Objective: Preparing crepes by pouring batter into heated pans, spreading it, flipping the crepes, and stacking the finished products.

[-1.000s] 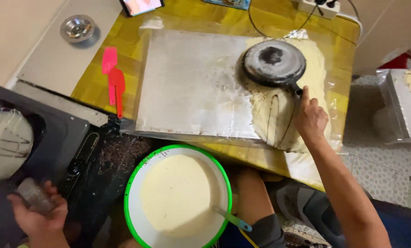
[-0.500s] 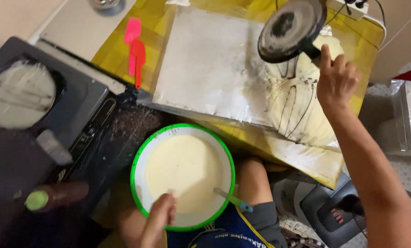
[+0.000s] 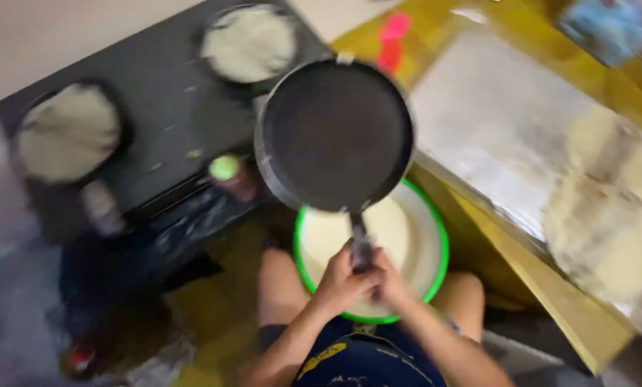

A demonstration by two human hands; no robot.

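You grip the handle of the round black pan (image 3: 335,135) with both hands. Your left hand (image 3: 342,281) wraps its fingers around the handle from the left, and your right hand (image 3: 391,281) closes on it from the right, the two hands pressed together with the handle between them. The pan hangs in the air with its dark, flat face turned up toward you, tilted a little.

Take the pan as the landmark. Directly beneath its near edge and under your hands sits the white bowl with the green rim (image 3: 435,236), filled with pale batter; the pan's rim overlaps the far side of the bowl. The bowl rests between your bare knees.

Left of the pan stands the black stove top (image 3: 156,136). Two more pans with pale crepes sit on it: one just beyond the pan's far left edge (image 3: 249,43), the other well to the left (image 3: 66,132). A small green-capped thing (image 3: 225,168) stands just beside the pan's left rim; the picture is too blurred to tell what it is.

Right of the pan lies the yellow table (image 3: 521,251), covered by a silver sheet (image 3: 507,122). Further right on that sheet lies a heap of pale cooked crepes (image 3: 607,215). Beyond the pan's far right edge a pink spatula (image 3: 392,36) lies on the table.
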